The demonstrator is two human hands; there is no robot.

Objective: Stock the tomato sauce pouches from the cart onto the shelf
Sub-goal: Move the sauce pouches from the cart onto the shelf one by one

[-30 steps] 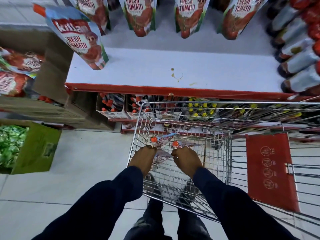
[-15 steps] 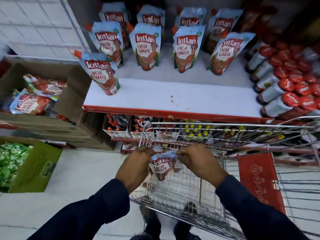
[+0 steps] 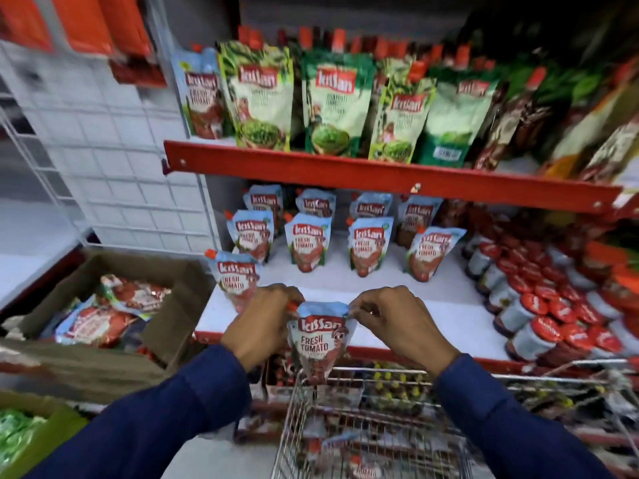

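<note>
A light-blue tomato sauce pouch with an orange spout hangs upright above the front of the wire cart. My left hand pinches its top left corner and my right hand pinches its top right corner. The pouch is just in front of the white shelf with its red front edge. Several matching pouches stand in rows at the back of that shelf, and one stands near its front left corner. More pouches lie blurred in the cart's bottom.
Red-capped sauce bottles lie stacked on the shelf's right. Green pouches fill the shelf above. An open cardboard box of pouches sits left of the shelf, a green box lower left. A white wire grid panel stands at the left.
Both hands have lifted the pouch out of the cart up to the level of the shelf's front edge. The view has tilted upward, showing the upper shelf.
</note>
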